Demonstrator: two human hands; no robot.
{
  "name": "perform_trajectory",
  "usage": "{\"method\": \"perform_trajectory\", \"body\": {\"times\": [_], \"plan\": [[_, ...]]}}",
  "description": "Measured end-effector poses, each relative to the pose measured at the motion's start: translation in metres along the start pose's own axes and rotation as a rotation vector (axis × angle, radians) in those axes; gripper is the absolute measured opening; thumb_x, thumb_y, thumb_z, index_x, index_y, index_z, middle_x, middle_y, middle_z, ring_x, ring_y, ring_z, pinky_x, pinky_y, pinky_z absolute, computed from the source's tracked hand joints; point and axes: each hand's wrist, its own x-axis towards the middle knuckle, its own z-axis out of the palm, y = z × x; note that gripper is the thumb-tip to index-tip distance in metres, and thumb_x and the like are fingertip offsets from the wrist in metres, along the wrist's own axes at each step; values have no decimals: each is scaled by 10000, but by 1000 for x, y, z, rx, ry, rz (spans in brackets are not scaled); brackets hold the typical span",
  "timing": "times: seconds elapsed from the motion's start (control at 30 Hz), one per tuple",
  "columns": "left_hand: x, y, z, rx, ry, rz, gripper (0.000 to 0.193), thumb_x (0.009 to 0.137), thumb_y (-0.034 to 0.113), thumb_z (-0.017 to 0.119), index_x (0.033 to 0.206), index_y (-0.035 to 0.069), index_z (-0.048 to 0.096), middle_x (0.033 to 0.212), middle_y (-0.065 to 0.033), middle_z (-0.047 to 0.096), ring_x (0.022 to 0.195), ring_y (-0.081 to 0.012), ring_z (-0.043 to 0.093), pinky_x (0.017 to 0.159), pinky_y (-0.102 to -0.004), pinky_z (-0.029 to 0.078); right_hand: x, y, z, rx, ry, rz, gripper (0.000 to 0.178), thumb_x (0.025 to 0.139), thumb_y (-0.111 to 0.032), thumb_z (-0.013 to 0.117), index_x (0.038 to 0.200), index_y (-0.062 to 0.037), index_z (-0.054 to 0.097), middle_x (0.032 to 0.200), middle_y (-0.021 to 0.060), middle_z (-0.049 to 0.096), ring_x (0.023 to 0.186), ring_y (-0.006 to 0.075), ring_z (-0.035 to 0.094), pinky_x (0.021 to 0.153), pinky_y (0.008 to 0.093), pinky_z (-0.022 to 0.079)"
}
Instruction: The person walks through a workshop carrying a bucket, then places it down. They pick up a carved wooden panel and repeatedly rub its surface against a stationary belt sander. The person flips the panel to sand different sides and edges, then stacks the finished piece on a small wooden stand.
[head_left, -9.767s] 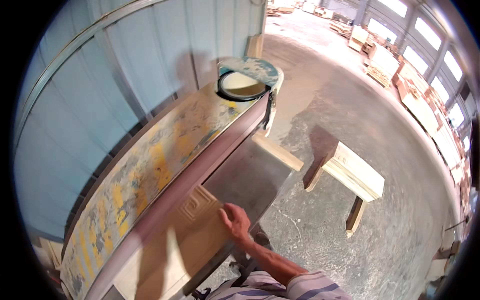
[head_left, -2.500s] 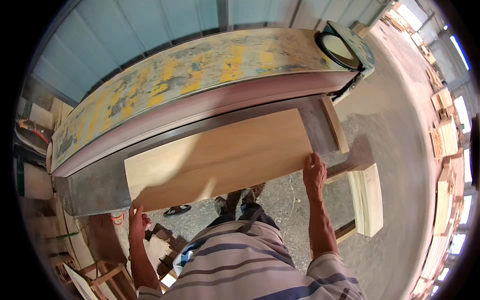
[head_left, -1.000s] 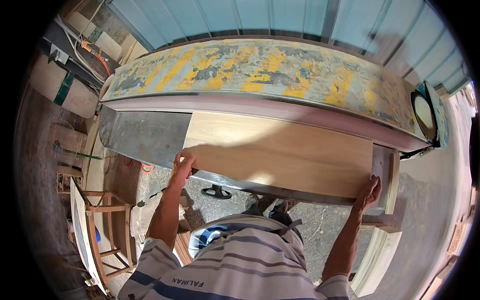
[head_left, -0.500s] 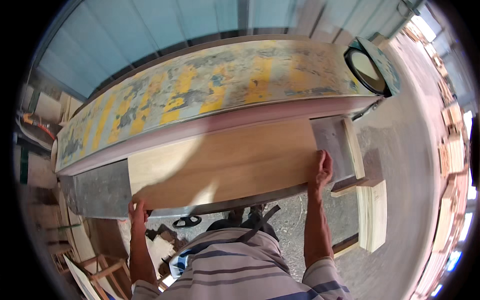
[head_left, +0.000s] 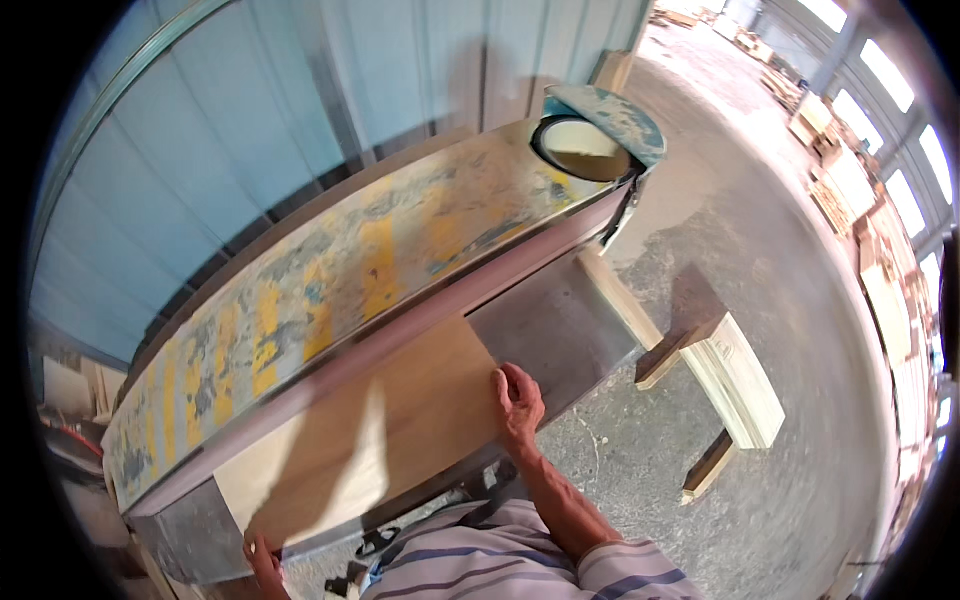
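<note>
We pinch a corner of the board on the table with our left hand, our right hand touching its other end, grip unclear.

The left camera of a pair is sitting on the person's head, looking steeply down over the striped shirt at the lower edge. It is facing the wooden board and the machine from near, taking in the blue wall at upper left and distant windows at upper right. Its wide lens is bending straight edges toward the rim.
</note>
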Motion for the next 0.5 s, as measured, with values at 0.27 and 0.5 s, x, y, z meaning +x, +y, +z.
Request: {"method": "perform_trajectory", "body": {"times": [0.27,0.5], "plan": [[-19,-14,26,118,-98,152,381,806,431,601,996,104,553,638,-12,529,403,-97,396,342,-218,289,43,11,-18,3,127,92,327,808,-372,619,984,-98,646,915,90,647,853,226,618,792,324,467],[-17,-46,66,89,-143,223,346,784,426,644,862,100,561,599,-23,527,353,-79,349,292,-220,219,96,23,-39,148,205,133,329,814,-386,615,970,-99,654,868,86,661,798,196,637,753,291,479]]}}
